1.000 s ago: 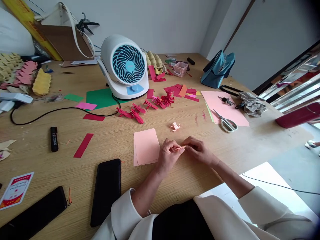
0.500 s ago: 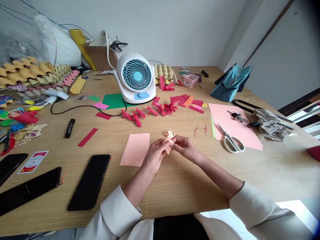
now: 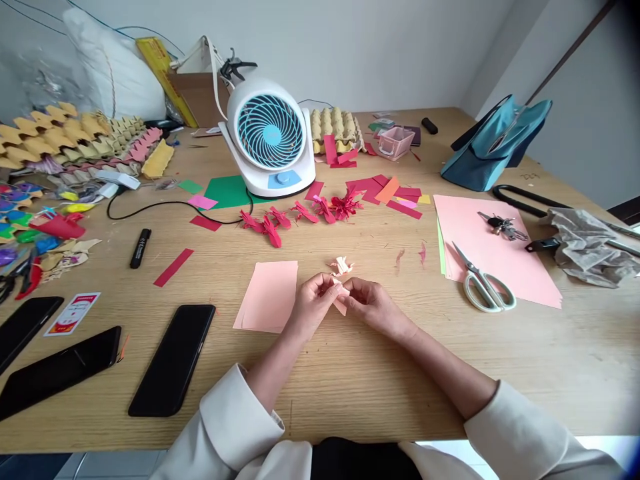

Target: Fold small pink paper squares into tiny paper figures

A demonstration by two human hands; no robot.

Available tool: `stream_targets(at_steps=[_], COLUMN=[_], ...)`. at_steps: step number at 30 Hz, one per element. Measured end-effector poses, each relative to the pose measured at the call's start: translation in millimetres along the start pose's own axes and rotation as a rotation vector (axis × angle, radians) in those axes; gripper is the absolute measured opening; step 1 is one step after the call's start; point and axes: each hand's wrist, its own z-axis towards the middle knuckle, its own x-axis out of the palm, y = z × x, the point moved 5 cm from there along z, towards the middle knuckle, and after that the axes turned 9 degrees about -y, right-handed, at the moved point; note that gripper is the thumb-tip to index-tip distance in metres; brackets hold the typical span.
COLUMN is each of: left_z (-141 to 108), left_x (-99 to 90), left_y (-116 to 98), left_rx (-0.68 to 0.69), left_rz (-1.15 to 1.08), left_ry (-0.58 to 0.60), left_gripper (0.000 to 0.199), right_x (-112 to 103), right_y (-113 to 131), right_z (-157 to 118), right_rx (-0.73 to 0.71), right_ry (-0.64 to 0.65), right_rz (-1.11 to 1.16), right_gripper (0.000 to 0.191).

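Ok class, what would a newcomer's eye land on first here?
Probably the white fan with blue blades, standing large at the back of the table. Next, the crumpled-looking red paper pieces in front of it, then the left hand and right hand pinching pale pink paper near the middle.

Both bare forearms are reaching forward over the desk (image 3: 380,400) from turned-back pale cuffs, converging at the middle. The left hand (image 3: 313,307) and right hand (image 3: 373,307) are meeting just above the desk, thumbs and index fingers pinching close together. The remaining fingers are curling inward, though their exact bend is hard to see.
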Motion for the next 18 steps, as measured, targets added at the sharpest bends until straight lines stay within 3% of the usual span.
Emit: stream_targets(at_steps=[8,13,18], left_z=[-5,-6,-8], left_x=[-3.5,-3.0,2.2], left_y=[-8,-5,-2], left_rx=[0.089,0.075,0.019], left_rz=[0.057,0.025,-0.043], left_ry=[-0.004,0.016,0.04], left_gripper=[0.018,0.021,0.019], right_x=[2,3,0], right_y=[-16,-21,-18], right_z=[-7,-10,-11], right_rx=[-0.016,-0.046,-0.028], right_ry=[-0.091,-0.121,-0.188], right_rz=[-0.004,0.019,0.018], right_gripper=[0.03,0.025,0.032])
